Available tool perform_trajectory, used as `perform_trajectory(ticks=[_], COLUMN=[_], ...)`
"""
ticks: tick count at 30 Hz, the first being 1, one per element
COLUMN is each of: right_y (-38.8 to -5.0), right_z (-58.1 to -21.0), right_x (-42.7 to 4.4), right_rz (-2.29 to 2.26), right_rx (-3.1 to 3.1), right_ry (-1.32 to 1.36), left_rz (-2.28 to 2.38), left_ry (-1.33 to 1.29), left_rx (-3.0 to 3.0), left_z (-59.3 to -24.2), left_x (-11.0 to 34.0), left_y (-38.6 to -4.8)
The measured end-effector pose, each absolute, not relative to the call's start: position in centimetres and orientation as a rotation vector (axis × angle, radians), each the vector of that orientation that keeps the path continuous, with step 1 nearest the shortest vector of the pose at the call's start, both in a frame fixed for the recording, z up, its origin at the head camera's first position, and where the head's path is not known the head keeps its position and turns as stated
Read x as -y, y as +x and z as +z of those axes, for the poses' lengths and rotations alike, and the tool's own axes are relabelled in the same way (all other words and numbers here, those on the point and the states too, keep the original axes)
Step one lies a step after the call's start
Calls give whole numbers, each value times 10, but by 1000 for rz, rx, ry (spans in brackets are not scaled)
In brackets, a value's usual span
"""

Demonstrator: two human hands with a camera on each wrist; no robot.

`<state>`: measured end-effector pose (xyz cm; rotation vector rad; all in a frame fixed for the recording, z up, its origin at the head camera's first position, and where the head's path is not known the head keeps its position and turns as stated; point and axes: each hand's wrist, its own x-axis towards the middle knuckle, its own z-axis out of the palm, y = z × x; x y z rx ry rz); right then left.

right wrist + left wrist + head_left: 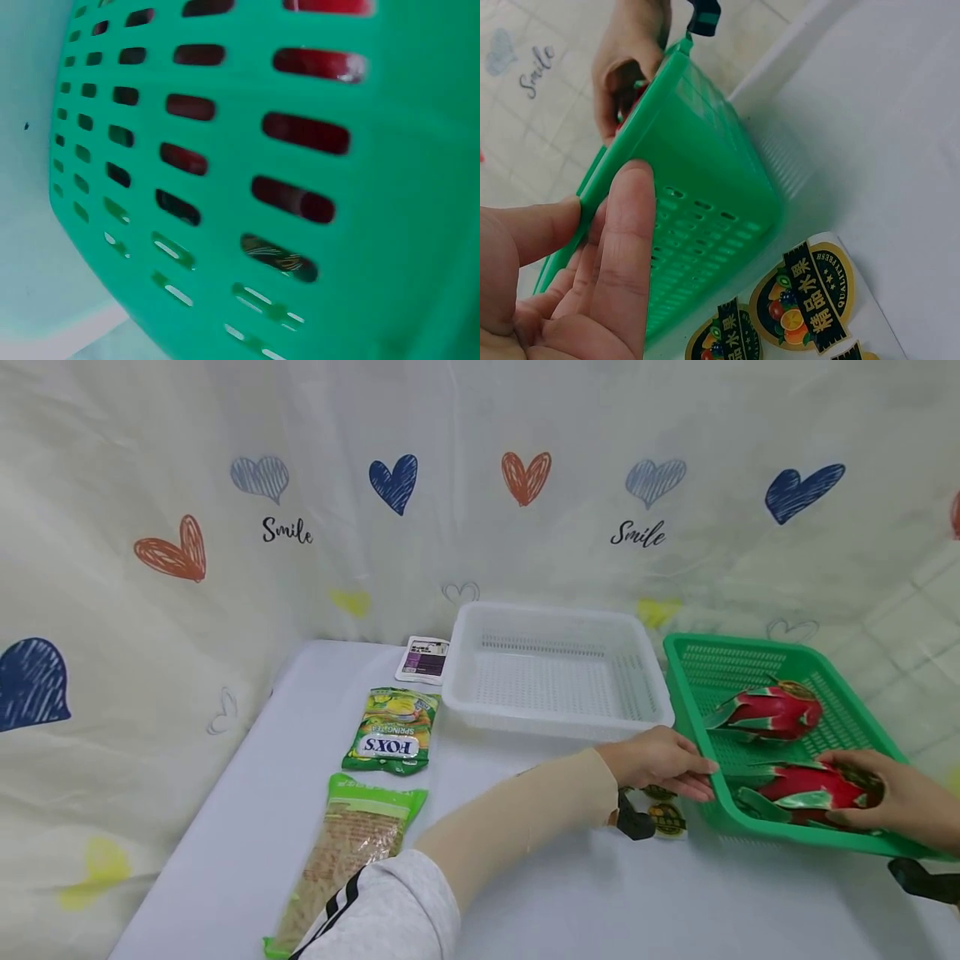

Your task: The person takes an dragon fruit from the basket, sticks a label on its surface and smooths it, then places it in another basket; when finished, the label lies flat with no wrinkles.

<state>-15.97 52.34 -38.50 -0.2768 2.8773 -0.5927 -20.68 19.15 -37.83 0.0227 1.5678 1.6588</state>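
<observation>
A green plastic basket stands at the right and holds two red dragon fruits with green scales. My left hand pinches the basket's left rim between thumb and fingers, which the left wrist view shows close up on the rim. Inside the basket, my right hand grips the nearer dragon fruit. The farther dragon fruit lies behind it, untouched. In the right wrist view the perforated basket wall hides the hand, and red skin shows through its slots.
A white perforated basket sits left of the green one. Round fruit stickers lie under my left wrist. Farther left are a purple-and-white packet, a green FOX'S candy bag and a clear green-edged food bag. A heart-printed curtain hangs behind.
</observation>
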Motion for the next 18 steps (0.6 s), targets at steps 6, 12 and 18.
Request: perform_trajectory(ticks=[6,12,18], right_y=[-162,-163,-169], right_z=[-385,-395,-400], right_x=[-520,-523,-526], right_rz=[-513,-522,-575], right_rx=[-2865,-2940,-2879], right_ry=[-225,-280,-261], left_rz=[1657,1652,1652], left_ry=[9,8,4], left_rx=[-1571,-1601,-1604], left_z=[-379,-380,-381], left_x=[-194,-195,-193], left_y=[-205,-205,-207])
